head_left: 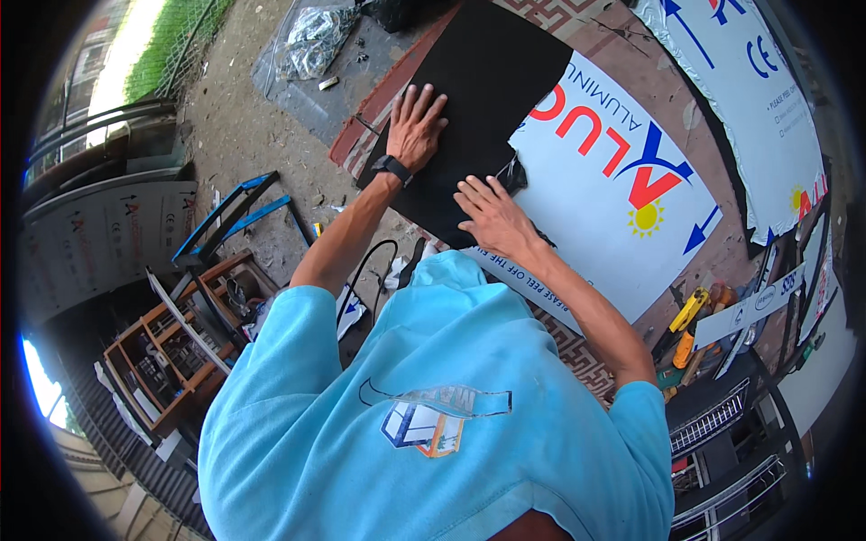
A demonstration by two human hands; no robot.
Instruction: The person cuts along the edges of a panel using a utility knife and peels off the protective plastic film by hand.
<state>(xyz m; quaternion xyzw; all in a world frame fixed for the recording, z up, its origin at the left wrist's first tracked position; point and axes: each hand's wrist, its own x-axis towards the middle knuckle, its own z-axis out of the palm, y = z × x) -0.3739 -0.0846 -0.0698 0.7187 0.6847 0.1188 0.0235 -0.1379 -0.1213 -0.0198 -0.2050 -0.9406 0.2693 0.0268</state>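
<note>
A black sheet (492, 81) lies over part of a large white panel (577, 261) printed with red and blue lettering and a yellow sun mark. My left hand (417, 126) rests flat on the black sheet's left side, fingers spread, with a dark watch (392, 169) on the wrist. Lower and to the right, my right hand (496, 218) lies palm down, fingers stretched, where the sheet's near right edge meets the panel. Just above its fingertips is a small crumpled dark piece (514, 173). Both hands hold nothing; their palms are hidden.
Another film-covered panel (749, 108) lies at the far right. Yellow-handled tools (690, 311) sit at the right, near a narrow white strip (750, 304). On the left are a blue and black metal frame (236, 216) and a wooden compartment box (171, 347). Crumpled clear plastic (316, 43) lies beyond.
</note>
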